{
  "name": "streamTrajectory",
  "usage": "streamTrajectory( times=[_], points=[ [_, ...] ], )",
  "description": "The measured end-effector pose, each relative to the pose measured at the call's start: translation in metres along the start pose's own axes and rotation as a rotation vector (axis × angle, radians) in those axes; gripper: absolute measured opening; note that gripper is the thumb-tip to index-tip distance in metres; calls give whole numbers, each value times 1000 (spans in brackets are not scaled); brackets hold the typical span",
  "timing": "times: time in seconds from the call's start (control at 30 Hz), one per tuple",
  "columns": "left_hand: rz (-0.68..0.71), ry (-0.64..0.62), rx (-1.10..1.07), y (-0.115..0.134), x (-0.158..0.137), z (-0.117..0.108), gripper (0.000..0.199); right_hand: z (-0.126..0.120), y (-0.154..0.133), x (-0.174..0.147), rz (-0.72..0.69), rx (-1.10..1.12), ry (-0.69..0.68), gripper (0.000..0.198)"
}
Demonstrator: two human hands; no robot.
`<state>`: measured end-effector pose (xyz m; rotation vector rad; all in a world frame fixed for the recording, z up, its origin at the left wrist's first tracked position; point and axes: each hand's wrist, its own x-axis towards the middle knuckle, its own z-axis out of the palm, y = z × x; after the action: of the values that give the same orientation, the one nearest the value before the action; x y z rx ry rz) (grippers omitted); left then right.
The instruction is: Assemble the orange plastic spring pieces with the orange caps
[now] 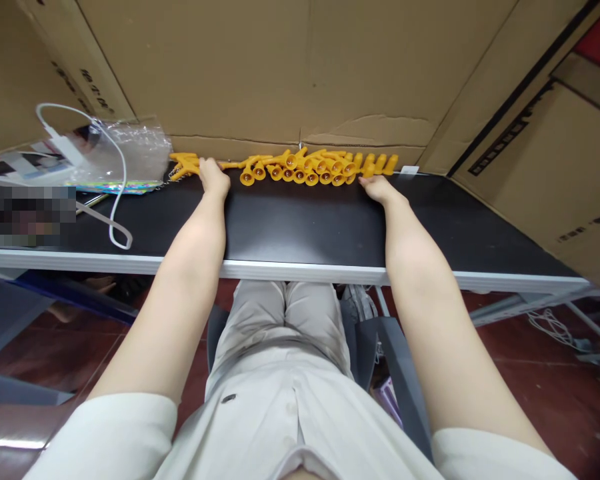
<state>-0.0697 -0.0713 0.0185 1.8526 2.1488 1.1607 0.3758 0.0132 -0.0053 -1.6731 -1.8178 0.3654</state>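
A long row of yellow plastic pieces lies along the back of the black table, against the cardboard wall. Several pieces have branched stems and round, cup-like ends facing me; others stand side by side at the right end. My left hand is closed around a thin yellow stem at the row's left part, beside a forked yellow piece with a small chain near it. At the other end, my right hand rests with fingers stretched toward the pieces, its fingertips at their lower edge. Some of its fingers are hidden.
Cardboard panels enclose the back and sides. On the left lie a clear plastic bag, a white cable and colourful flat packets. A small white tag sits right of the row. The table's metal edge runs before me.
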Motion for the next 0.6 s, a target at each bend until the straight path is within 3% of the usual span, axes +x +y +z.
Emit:
streamTrajectory(
  times=[0.13,0.23,0.37,0.6],
  points=[
    [-125,177,-30,9,7,-4,42,-12,-27,-17,139,-50,-42,33],
    [-196,351,-22,17,15,-4,47,-16,-40,-25,156,-87,-46,34],
    [-103,340,-9,24,19,-5,39,-15,-42,-28,122,-114,-57,38],
    [-73,293,-61,30,19,-7,35,-11,-26,-13,58,-71,-55,45]
  ],
)
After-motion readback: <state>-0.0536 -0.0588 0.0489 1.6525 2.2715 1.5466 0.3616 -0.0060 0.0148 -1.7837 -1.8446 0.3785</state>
